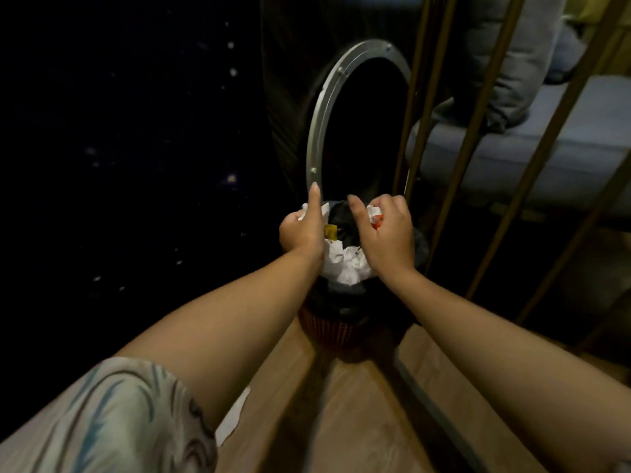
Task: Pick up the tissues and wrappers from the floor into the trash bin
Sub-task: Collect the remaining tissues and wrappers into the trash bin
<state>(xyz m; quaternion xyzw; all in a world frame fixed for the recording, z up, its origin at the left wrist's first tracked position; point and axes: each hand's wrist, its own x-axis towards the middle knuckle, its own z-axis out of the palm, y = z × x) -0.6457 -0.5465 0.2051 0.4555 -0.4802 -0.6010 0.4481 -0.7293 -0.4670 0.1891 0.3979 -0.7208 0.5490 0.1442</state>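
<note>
Because both hands hang directly over the trash bin (336, 322), whatever they let go should fall inside. The left hand (302, 230) curls around a white tissue (312, 210), forefinger pointing out; the right hand (387, 233) pinches a crumpled white-and-orange wrapper (375, 216). Crumpled tissues (346, 264) already heap in the bin's black liner. The bin stands on a wood floor (362, 418), in a dim room, with a metal-ringed panel (319, 131) behind it.

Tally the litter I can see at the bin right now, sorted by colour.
White crumpled tissue: 3 (one in the left hand at, one in the right hand at, a heap in the black-lined red trash bin at)
Orange wrapper: 1
Yellow wrapper: 1
Total: 5
</note>
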